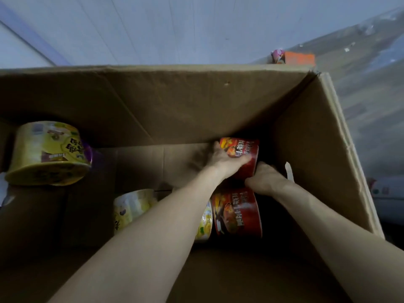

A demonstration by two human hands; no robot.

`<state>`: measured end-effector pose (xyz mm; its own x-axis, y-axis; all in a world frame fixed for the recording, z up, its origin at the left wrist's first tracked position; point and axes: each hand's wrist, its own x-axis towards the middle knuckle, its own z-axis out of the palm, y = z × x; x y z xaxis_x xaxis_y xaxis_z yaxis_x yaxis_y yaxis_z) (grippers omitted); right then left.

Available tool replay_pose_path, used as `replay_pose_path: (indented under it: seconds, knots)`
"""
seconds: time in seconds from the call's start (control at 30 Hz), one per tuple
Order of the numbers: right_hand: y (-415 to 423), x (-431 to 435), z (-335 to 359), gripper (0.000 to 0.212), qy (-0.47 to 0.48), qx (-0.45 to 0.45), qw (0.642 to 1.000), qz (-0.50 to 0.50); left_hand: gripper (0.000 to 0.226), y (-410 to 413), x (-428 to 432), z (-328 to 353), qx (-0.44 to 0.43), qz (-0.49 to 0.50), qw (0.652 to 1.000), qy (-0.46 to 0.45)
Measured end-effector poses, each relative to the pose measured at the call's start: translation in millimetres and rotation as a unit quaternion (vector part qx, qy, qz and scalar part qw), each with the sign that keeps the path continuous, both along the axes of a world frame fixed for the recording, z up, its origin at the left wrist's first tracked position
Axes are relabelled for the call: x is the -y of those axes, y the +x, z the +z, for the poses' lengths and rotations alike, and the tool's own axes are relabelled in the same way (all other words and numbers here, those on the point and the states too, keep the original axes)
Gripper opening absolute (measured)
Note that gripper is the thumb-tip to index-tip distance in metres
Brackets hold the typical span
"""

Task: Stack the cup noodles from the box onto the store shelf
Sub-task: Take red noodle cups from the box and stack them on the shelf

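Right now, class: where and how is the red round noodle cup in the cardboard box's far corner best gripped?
Grip the red round noodle cup by its curved side wall, a hand each side, from above: it lies tipped in the far corner of the brown cardboard box, walls blocking other approaches.

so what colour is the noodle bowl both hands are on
The noodle bowl is red; head view.

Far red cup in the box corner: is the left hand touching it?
Touching. The head view shows the left hand laid over the far red cup, fingers curled across its printed face, with no gap between them.
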<state>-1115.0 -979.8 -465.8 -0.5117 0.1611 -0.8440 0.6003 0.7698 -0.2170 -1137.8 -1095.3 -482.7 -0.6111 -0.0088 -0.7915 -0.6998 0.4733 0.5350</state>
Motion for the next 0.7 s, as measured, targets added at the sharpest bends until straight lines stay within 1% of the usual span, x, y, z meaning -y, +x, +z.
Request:
replay_pose_path:
  seconds: [0.03, 0.1, 0.17, 0.23, 0.27, 0.33, 0.4, 0.43, 0.5, 0.53, 0.57, 0.67, 0.7]
  knots:
    - [-0.9, 4.9, 1.6, 0.05, -0.006, -0.008, 1.0, 0.018, 0.111, -0.8, 0.1, -2.4, -0.007, 0.01, 1.0, 0.001]
    - [-1.9, 16.6, 6.5, 0.056, -0.014, -0.024, 0.998, 0.054, 0.119, -2.7, 3.0, -7.3, -0.019, 0.022, 1.0, -0.012]
    - [-2.9, 24.0, 6.5, 0.059, -0.02, -0.019, 0.997, 0.079, 0.117, -4.1, 9.1, -12.8, -0.022, 0.024, 0.999, -0.037]
    - [-3.7, 26.1, 7.3, 0.055, -0.047, -0.016, 0.996, 0.075, 0.11, -5.5, 17.8, -16.3, -0.022, 0.014, 0.998, -0.054]
    - [-5.3, 25.0, 7.5, 0.049, -0.066, -0.02, 0.996, 0.05, 0.105, -5.9, 22.8, -17.0, -0.022, 0.019, 0.998, -0.05]
    - [-9.1, 20.8, 6.3, 0.042, -0.095, -0.042, 0.994, -0.018, 0.099, -6.2, 38.7, -19.0, -0.005, 0.074, 0.997, -0.011]
    - [-11.8, 14.4, 3.4, 0.042, -0.102, -0.062, 0.99, -0.07, 0.095, -4.7, 57.3, -15.1, 0.048, 0.149, 0.987, 0.045]
    - [-12.1, 13.7, 2.6, 0.046, -0.106, -0.061, 0.989, -0.085, 0.089, -2.7, 69.5, -11.4, 0.081, 0.172, 0.979, 0.068]
    - [-11.3, 20.4, 3.0, 0.054, -0.14, -0.041, 0.981, -0.125, 0.063, 4.3, 92.3, 0.5, 0.131, 0.19, 0.967, 0.109]
    - [-10.8, 25.7, 3.5, 0.056, -0.168, -0.031, 0.974, -0.146, 0.055, 8.8, 103.0, 5.2, 0.15, 0.198, 0.961, 0.125]
    - [-11.1, 31.8, 3.8, 0.057, -0.197, -0.025, 0.966, -0.165, 0.056, 12.9, 112.9, 8.6, 0.166, 0.206, 0.954, 0.141]
    - [-15.2, 54.2, 12.7, 0.054, -0.259, -0.027, 0.947, -0.186, 0.085, 22.9, 140.2, 24.5, 0.181, 0.231, 0.933, 0.206]
    - [-17.7, 60.3, 17.7, 0.053, -0.278, -0.022, 0.941, -0.189, 0.09, 25.5, 146.1, 30.7, 0.18, 0.243, 0.926, 0.228]
